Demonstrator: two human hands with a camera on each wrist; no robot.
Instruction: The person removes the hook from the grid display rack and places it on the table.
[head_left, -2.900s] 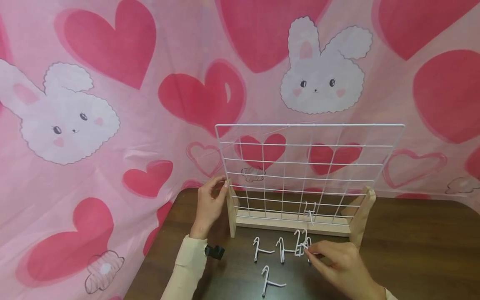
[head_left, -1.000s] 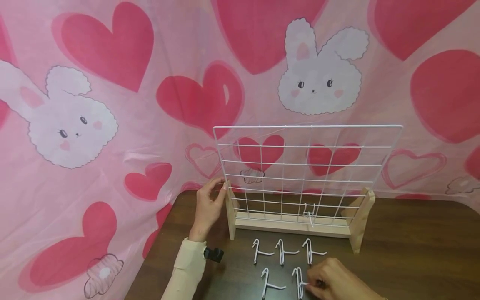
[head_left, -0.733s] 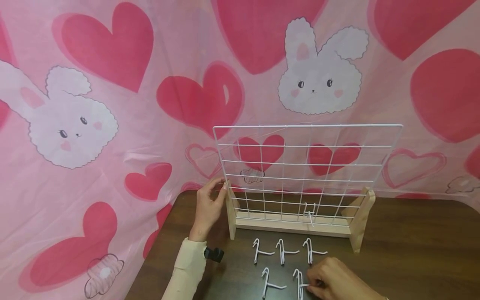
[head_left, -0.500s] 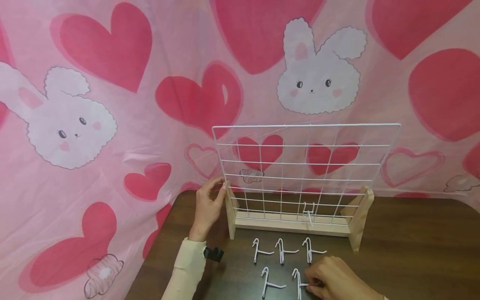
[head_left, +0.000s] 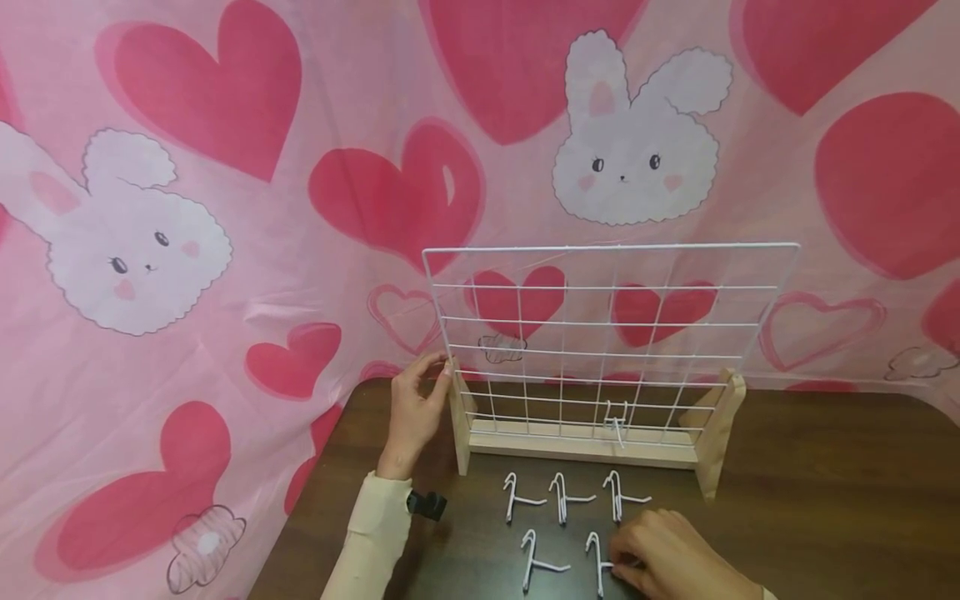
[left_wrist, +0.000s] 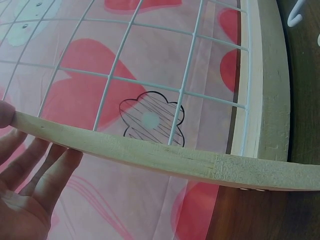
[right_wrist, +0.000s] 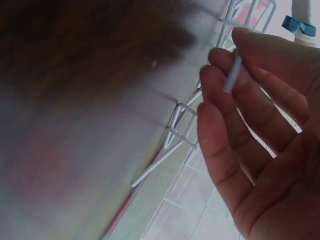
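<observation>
A white wire grid panel (head_left: 517, 321) stands upright in a pale wooden stand. My left hand (head_left: 417, 408) grips the stand's left side post (head_left: 460, 425), thumb on one face and fingers on the other, as the left wrist view shows. My right hand (head_left: 663, 554) is low over the table at the front, thumb and fingertips pinching the prong of a white wire hook (head_left: 595, 560). That prong (left_wrist: 295, 14) is not what the left wrist view catches; a loose hook end lies there. Another white hook (head_left: 617, 423) hangs on the grid's lower wires.
Three white hooks, left (head_left: 512, 500), middle (head_left: 562, 500) and right (head_left: 617, 497), lie in a row before the stand. One more hook (head_left: 531, 562) lies left of the held one. Behind the dark wooden table (head_left: 817, 467) hangs a pink heart-and-rabbit cloth (head_left: 525, 192).
My right hand has come down from above the back row with the hook, to the front row on the table. The hook has since turned slightly. My left hand keeps its grip.
</observation>
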